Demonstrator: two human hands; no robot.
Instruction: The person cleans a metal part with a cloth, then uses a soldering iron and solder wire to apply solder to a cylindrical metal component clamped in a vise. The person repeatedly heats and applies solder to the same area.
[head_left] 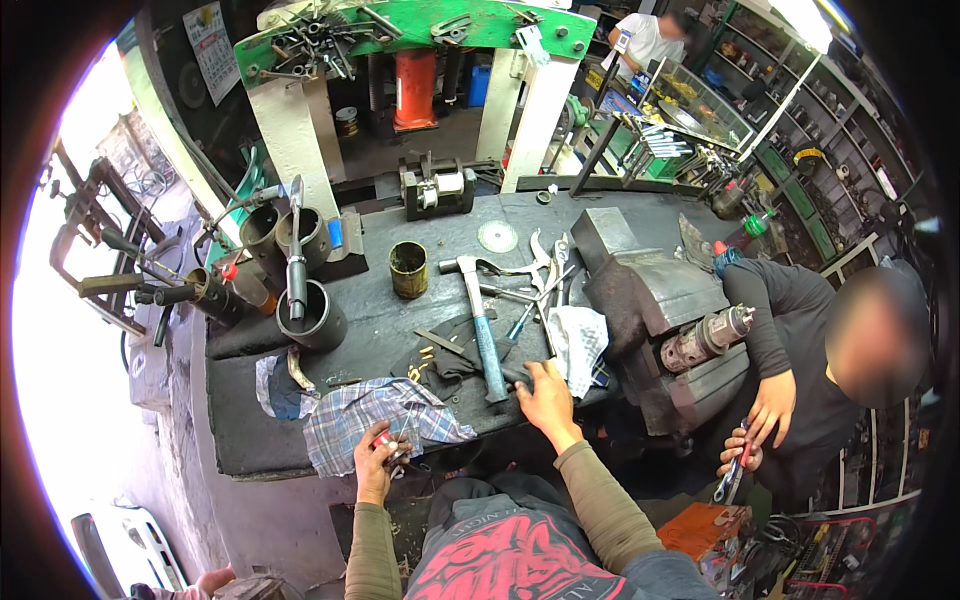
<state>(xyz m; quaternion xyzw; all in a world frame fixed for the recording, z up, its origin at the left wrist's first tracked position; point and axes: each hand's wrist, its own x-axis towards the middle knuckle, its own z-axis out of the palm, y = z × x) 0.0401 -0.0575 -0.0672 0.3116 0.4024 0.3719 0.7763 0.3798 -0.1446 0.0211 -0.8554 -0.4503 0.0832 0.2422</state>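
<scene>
My left hand (378, 462) is closed on a small tool with a red end and a thin metal shaft, at the bench's front edge beside a blue checked cloth (370, 420). Its exact kind is hard to make out. My right hand (550, 402) reaches over the front of the bench with fingers stretched out, close to the blue handle of a hammer (485, 345) and a dark rag (445, 360). Pliers (540, 265), a screwdriver (522, 318) and a white cloth (578, 345) lie beyond it.
A large bench vise (660, 300) clamps a cylindrical metal part (705, 340) on the right. Beside it a co-worker (800, 330) holds a red-handled tool (738, 465). Metal cylinders (315, 315) and a rusty can (408, 270) stand at left, below a green press frame (400, 40).
</scene>
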